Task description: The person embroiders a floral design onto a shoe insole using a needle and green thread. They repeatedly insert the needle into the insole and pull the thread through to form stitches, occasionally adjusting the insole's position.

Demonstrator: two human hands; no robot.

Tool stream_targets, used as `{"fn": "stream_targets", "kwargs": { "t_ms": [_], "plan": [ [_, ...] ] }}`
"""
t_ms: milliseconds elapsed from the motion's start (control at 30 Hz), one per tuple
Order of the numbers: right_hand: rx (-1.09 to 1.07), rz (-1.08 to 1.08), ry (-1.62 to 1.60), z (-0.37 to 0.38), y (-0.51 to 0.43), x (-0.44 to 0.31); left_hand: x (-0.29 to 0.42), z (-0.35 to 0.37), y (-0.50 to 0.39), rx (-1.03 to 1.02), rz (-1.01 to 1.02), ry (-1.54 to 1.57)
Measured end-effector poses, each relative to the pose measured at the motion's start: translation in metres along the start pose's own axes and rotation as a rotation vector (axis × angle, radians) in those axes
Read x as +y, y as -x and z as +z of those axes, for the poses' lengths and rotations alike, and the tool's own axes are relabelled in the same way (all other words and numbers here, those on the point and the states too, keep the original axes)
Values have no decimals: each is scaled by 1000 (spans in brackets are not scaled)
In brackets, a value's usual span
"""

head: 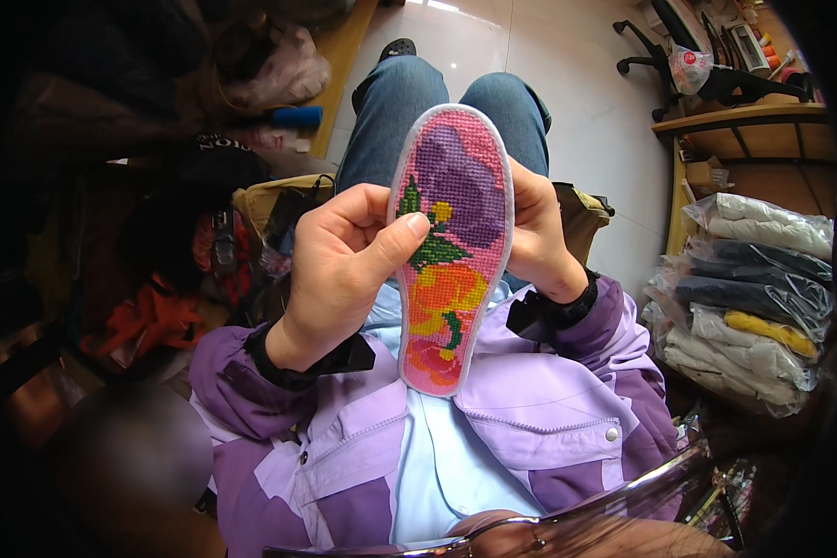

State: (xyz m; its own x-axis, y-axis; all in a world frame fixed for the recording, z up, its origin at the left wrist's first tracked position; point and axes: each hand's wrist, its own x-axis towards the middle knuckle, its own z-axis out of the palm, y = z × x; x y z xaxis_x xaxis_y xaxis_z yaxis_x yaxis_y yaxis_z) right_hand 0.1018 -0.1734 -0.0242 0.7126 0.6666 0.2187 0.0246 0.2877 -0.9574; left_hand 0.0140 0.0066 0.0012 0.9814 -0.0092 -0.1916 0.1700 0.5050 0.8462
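Observation:
An embroidered shoe insole (453, 258) with a white bound edge is held upright above my lap. Its face bears cross-stitched purple, orange and pink flowers with green leaves on a pink ground. My left hand (352, 258) grips its left edge, the thumb lying on the stitched face and the fingers hidden behind. On the other side, my right hand (540, 230) holds the insole's right edge from behind; its fingertips are hidden. No needle or thread is visible.
Stacked clothes in clear plastic bags (746, 300) stand at the right, below a wooden desk (746, 115). A black wheeled chair base (732, 80) is at the upper right. Orange straps (150, 314) and a blue cylindrical object (297, 116) lie at the left. Someone's blurred head is at the lower left.

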Motion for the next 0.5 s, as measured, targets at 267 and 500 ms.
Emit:
{"fn": "stream_targets", "kwargs": {
  "t_ms": [267,500],
  "plan": [
    [-8,29,-4,0,4,3,0,-1,-1,-20,-5,17],
    [17,-22,32,3,3,0,-1,-2,-1,-51,-26,-2]
  ]
}}
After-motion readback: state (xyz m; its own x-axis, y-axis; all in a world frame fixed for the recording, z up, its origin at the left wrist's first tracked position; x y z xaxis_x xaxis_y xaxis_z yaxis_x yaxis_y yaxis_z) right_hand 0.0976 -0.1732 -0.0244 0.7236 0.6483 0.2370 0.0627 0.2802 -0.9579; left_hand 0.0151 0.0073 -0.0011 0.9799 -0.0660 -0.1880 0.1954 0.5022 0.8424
